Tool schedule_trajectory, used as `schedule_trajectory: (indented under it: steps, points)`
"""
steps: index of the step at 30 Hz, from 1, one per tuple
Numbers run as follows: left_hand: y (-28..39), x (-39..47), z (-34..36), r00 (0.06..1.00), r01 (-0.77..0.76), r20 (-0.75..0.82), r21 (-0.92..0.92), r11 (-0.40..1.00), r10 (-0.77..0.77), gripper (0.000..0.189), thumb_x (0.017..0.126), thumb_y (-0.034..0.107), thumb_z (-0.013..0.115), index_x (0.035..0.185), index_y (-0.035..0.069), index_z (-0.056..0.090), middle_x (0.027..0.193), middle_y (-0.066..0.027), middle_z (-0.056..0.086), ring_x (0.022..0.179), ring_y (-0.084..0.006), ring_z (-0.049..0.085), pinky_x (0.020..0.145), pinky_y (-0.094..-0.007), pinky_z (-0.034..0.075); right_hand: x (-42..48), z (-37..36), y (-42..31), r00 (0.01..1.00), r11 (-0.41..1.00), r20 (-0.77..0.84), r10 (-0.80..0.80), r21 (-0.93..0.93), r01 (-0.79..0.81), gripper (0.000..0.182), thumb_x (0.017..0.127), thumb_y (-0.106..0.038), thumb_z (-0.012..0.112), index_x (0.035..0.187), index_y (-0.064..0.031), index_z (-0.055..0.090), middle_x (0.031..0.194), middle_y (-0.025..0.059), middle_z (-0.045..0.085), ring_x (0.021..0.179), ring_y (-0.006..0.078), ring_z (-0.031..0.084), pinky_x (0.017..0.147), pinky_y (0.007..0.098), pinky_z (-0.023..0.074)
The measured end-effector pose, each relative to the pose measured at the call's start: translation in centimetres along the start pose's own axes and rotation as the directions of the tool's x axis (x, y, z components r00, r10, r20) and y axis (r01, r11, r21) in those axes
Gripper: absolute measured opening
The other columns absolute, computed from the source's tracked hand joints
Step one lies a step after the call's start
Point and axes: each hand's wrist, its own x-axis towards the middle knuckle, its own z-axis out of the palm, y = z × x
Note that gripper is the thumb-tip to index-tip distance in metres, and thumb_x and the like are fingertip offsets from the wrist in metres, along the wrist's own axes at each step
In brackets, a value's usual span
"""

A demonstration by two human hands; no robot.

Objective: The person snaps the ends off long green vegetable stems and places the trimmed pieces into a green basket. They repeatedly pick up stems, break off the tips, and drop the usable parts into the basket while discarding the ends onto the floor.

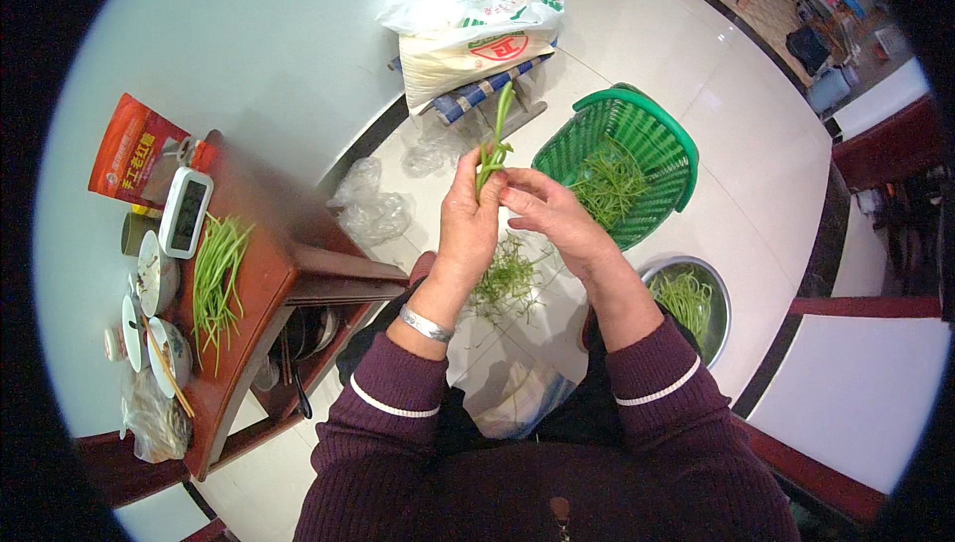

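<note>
In front of my chest, my left hand (468,225) is shut on a small bunch of slender green stems (495,147), which point up and away from me. My right hand (556,214) is beside it, fingertips at the left thumb. Whether the right fingers pinch a piece of stem is hidden. Below the hands, a loose heap of thin green trimmings (511,277) lies on the tiled floor. More green stems (612,180) lie in the green plastic basket (675,143). A metal bowl (725,311) at the right contains pale green stems (683,299).
At left, a reddish wooden table (257,296) bears a bundle of green stems (218,273), a digital clock (186,212), bowls (158,281), chopsticks (168,367) and a red pouch (134,154). Ahead, a white sack (477,50) rests on a low stool (496,87) near crumpled plastic bags (373,206).
</note>
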Motion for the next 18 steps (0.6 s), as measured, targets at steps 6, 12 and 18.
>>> schedule_trajectory:
  steps: [6,12,18]
  points:
    - [0.3,-0.7,0.9,0.992,-0.099,0.094,0.217,0.971,0.08,0.055,0.077,0.002,0.046,0.128,0.007,0.025,0.1,-0.0162,0.055,0.088,-0.0311,0.057,0.075,-0.0353,0.044,0.4,0.2,0.7,0.996,0.993,-0.023,-0.082,0.082,0.084,0.032,0.081,-0.022,0.057,0.103,0.0001,0.053,0.091,0.0027,0.056,0.081,0.0095,0.051,0.072,0.0233,0.0409]
    - [0.7,-1.3,1.6,0.983,-0.092,0.179,0.324,0.941,0.034,0.066,0.075,0.001,0.047,0.131,0.004,0.013,0.108,-0.0174,0.05,0.09,-0.0324,0.056,0.075,-0.037,0.045,1.1,0.6,2.3,0.985,0.966,-0.137,-0.105,0.219,0.134,0.026,0.084,-0.017,0.052,0.101,0.002,0.052,0.09,0.0055,0.057,0.079,0.0098,0.052,0.069,0.0229,0.0425]
    - [0.4,-1.5,2.3,0.965,-0.092,0.249,0.02,0.996,0.084,0.072,0.075,0.008,0.056,0.132,0.005,0.014,0.107,-0.0155,0.051,0.089,-0.0241,0.057,0.077,-0.0327,0.044,1.0,-0.8,1.4,0.971,0.878,-0.236,-0.021,0.46,0.131,0.019,0.087,-0.02,0.044,0.091,-0.0009,0.048,0.084,0.0111,0.058,0.074,0.0183,0.058,0.069,0.0297,0.0462]
